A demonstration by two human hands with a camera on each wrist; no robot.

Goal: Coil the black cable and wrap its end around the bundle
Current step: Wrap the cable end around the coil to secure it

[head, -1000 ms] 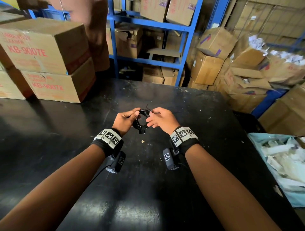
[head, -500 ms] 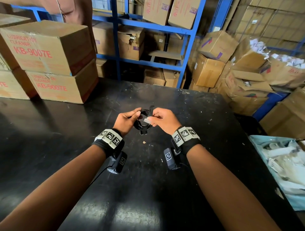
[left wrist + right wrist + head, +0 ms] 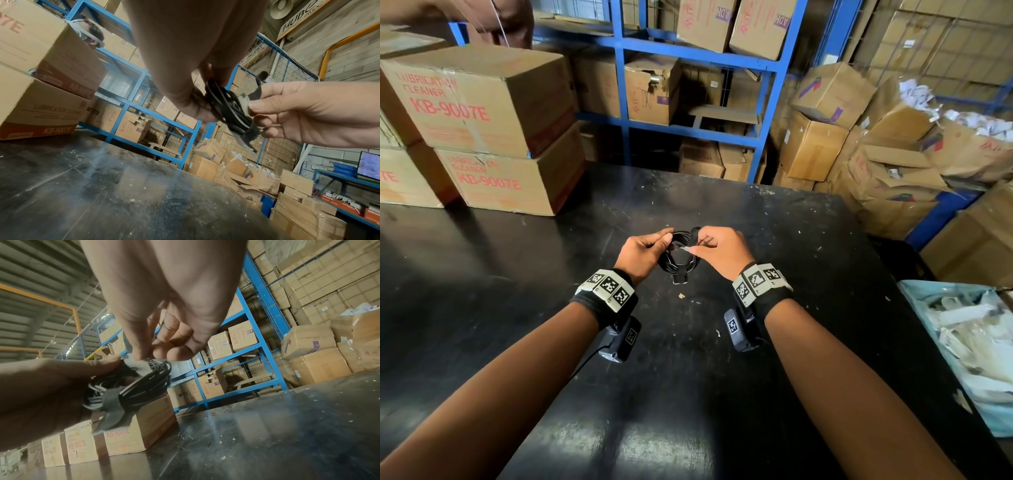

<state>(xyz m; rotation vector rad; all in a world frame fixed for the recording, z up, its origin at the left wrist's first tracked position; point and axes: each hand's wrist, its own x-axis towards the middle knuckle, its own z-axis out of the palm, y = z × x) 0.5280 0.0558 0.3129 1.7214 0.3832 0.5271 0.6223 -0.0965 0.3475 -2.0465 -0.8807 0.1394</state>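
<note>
Right now the left hand (image 3: 642, 251) is pinching the left side of the coiled black cable (image 3: 677, 263) so the loops are not springing apart. The right hand (image 3: 717, 248) is pinching a flat strap end (image 3: 255, 92) and pulling it up, probably to wind it around the bundle. Both hands are holding the coil up above the black table (image 3: 688, 377), between them, where the strap can go all the way round.

From my head I look forward and down on the black table (image 3: 517, 308), both my hands just ahead at twelve o'clock. My left wrist camera looks close along my palm toward two o'clock; my right wrist camera toward ten. All three share the coiled cable (image 3: 677, 263) (image 3: 228, 110) (image 3: 141, 386) and blue shelving (image 3: 763, 113).
</note>
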